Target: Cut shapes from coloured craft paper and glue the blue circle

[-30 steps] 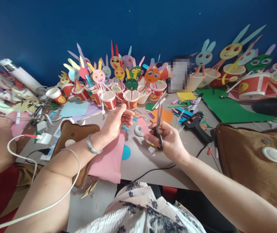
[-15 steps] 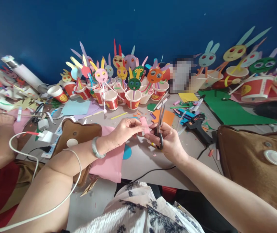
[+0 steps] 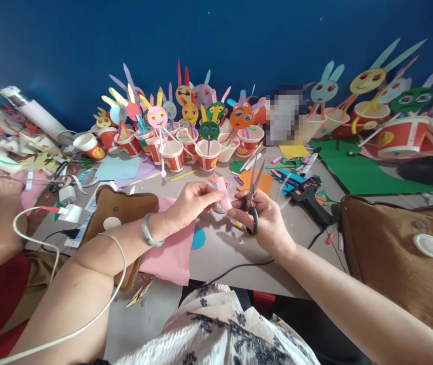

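Note:
Between thumb and fingers, my left hand (image 3: 201,200) pinches a small strip of pink paper (image 3: 223,192) over the table. My right hand (image 3: 267,220) is wrapped round the handles of a pair of scissors (image 3: 254,195), whose blades point up and away with a narrow gap between them. The right fingertips come close to the pink strip; I cannot tell whether they touch it. A larger sheet of pink paper (image 3: 170,253) lies under my left wrist, with a blue paper disc (image 3: 198,238) at its edge.
Paper cups (image 3: 172,156) with paper-faced figures line the wall. A black glue gun (image 3: 312,203) and its cord lie right of my hands. Brown plush cushions (image 3: 402,258) (image 3: 125,210) flank me. A white cable (image 3: 123,253) crosses my left arm. Another person's hand (image 3: 5,186) is at far left.
My left hand has shifted slightly, and the pink strip now stands more upright, turned towards me. The right fingertips have drawn a little away from the strip, with the scissors still in hand.

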A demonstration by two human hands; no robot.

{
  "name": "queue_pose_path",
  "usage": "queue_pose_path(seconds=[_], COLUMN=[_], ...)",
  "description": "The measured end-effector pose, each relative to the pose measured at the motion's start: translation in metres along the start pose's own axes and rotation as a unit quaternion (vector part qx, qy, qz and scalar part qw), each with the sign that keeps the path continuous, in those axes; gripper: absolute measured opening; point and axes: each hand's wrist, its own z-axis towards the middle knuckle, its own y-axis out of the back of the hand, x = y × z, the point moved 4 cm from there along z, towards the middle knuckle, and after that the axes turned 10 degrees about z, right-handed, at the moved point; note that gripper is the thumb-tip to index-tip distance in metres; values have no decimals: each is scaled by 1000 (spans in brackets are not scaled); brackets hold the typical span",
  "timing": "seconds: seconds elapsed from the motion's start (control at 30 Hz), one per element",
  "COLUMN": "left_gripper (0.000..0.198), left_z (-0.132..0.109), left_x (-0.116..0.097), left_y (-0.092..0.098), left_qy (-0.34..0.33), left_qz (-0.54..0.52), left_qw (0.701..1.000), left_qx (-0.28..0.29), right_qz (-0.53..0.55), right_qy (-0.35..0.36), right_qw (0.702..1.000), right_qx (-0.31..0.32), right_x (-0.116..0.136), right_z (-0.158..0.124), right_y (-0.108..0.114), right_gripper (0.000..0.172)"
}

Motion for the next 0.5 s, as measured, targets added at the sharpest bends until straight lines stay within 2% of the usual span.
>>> queue_pose_path(seconds=[0.23, 0.5], left_gripper=[21, 19], left_z=[-2, -3], left_x=[3, 1], left_y=[-4, -10], left_qy=[4, 32], left_qz=[8, 46], left_qw=[1000, 996], left_qx=[11, 67], right_qz=[9, 13], right_qy=[-20, -23], right_qw=[1000, 1000], right_qx=[2, 1], right_x=[-2, -6], right_z=[1, 1], right_y=[-1, 3], right_gripper=[49, 48])
